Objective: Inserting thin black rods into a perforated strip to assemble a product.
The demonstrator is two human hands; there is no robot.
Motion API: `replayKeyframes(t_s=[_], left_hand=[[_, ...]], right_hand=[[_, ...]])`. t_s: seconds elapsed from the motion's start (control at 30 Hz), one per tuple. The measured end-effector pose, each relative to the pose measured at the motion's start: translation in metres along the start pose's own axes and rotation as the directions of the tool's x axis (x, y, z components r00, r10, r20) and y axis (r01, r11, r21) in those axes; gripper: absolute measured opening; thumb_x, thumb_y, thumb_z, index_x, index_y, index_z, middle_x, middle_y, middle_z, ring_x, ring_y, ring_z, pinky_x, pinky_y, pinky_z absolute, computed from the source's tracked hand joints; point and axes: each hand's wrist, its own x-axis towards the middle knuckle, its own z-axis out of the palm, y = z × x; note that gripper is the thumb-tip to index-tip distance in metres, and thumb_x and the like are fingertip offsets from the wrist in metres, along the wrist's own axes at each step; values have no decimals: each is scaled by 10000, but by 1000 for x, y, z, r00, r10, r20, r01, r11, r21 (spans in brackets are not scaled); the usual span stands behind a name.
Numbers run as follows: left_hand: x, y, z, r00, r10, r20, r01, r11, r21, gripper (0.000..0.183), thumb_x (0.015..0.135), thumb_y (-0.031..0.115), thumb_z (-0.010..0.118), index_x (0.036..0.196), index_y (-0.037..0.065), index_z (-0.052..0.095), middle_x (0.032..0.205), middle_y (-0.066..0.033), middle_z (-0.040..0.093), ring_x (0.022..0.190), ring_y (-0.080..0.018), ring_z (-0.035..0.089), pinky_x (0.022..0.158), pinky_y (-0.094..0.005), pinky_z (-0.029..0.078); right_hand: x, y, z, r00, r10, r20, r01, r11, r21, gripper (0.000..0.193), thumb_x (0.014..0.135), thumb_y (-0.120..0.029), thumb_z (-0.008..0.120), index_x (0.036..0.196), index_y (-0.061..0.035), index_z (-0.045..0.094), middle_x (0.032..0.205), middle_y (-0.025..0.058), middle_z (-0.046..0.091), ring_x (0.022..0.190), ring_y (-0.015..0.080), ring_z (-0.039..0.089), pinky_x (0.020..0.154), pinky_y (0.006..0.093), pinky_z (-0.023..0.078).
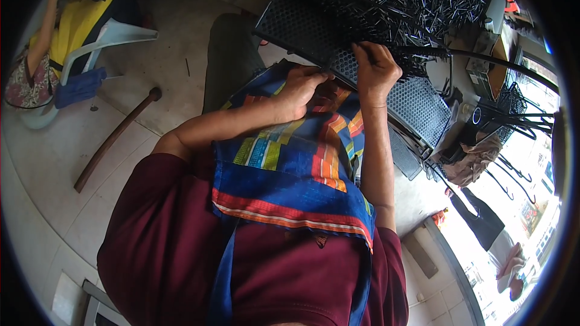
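My left hand [296, 93] is closed at the near edge of a black perforated tray [299, 27], thumb and fingers pressed together. Whatever they pinch is too small and dark to make out. My right hand [379, 71] is curled just to the right, its fingertips bunched over the tray's mesh. What lies in them is hidden. Beyond both hands a large heap of thin black stick-like pieces [417, 0] covers the far part of the mesh. The tray's bare grey-looking mesh end [420, 108] shows to the right of my right wrist. A patterned blue apron [290, 163] lies over my lap.
At far left, another person's arm [45, 30] shows beside a light plastic chair [103, 39]. A brown wooden rod [118, 139] stands out from the tiled floor. On the right are a cardboard box [486, 60], black hooked rods [513, 121] and a bundle of brown cloth [477, 160].
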Motion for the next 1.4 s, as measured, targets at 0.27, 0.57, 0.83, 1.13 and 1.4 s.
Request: replayKeyframes(t_s=[0.27, 0.57, 0.83, 1.13, 1.4], left_hand=[[1, 1, 2, 993, 98, 62, -98, 995, -3, 177, 923, 114, 536, 1023, 3, 632, 863, -108, 675, 712, -166, 652, 603, -270, 517], [2, 2, 8, 936, -29, 350, -18, 991, 130, 194, 934, 197, 544, 970, 27, 629, 838, -77, 679, 654, -138, 640, 509, -219, 444], [29, -8, -21, 977, -204, 59, 196, 973, 120, 202, 894, 247, 602, 929, 49, 619, 852, -120, 686, 739, -196, 672, 650, -317, 549], [26, -7, -21, 992, -122, 26, 115, 976, 183, 156, 871, 160, 597, 954, 31, 627, 848, -109, 687, 746, -189, 667, 656, -308, 535], [25, -8, -20, 995, -97, 17, 92, 978, 186, 146, 874, 163, 597, 945, 38, 624, 834, -102, 688, 722, -183, 665, 654, -304, 531]], right_hand=[[-19, 4, -8, 995, 77, 68, -82, 993, 87, 100, 772, -45, 713, 857, 4, 697, 645, 34, 619, 586, 68, 569, 542, 221, 440], [-38, 19, -25, 652, 433, 622, -758, 401, 514, 55, 819, -41, 658, 839, 10, 665, 646, 9, 599, 529, 60, 502, 490, 202, 390], [-23, 10, -22, 931, 339, -135, -230, 833, 502, 100, 803, 46, 665, 891, 3, 680, 674, 0, 617, 541, 37, 502, 485, 170, 374], [-22, 27, -17, 980, 137, -141, -105, 970, 218, 115, 791, 39, 690, 895, -8, 686, 712, 4, 637, 589, 32, 552, 525, 164, 428], [-17, 16, -16, 991, 47, -128, -34, 994, 103, 127, 758, 43, 713, 876, -3, 702, 743, 8, 648, 629, 44, 575, 559, 180, 457]])
